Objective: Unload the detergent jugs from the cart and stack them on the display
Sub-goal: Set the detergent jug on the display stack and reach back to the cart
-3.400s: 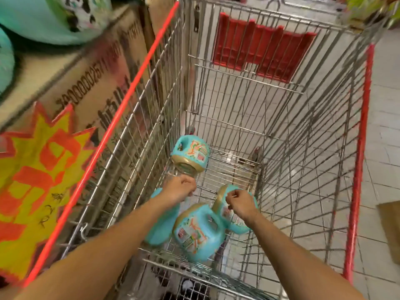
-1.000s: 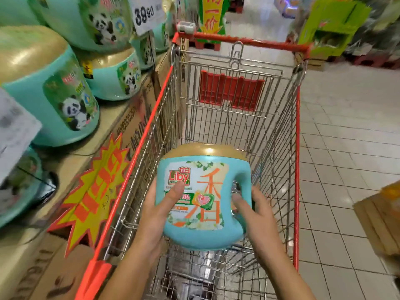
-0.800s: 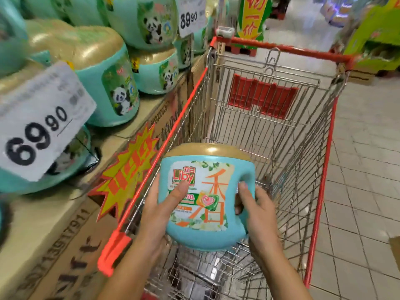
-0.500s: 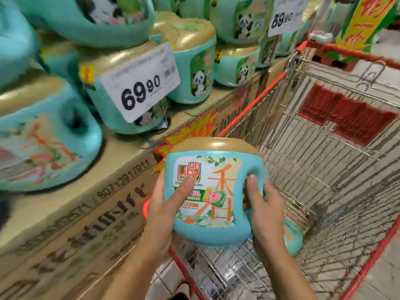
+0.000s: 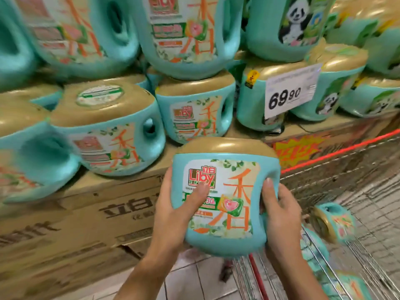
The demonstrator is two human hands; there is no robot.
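Observation:
I hold a teal detergent jug (image 5: 225,204) with a gold cap upright between both hands, in front of the display (image 5: 121,204). My left hand (image 5: 173,215) grips its left side, thumb across the label. My right hand (image 5: 280,217) grips the right side at the handle. The display of cardboard boxes carries several matching jugs, such as one (image 5: 108,131) at left and one (image 5: 194,113) behind. Another jug (image 5: 333,221) lies on its side in the wire cart (image 5: 346,169) at the right, with more teal jugs (image 5: 313,252) below it.
A white price tag reading 69.90 (image 5: 290,92) hangs on a panda-label jug (image 5: 255,105). A second tier of jugs (image 5: 186,35) is stacked above. A yellow and red starburst sign (image 5: 296,150) is stuck on the box front. White floor tiles (image 5: 194,282) show below.
I have turned left from the cart toward the display, carrying the jug along. The jug now sits before the stacked jugs; the cart has slid to the right edge of view.

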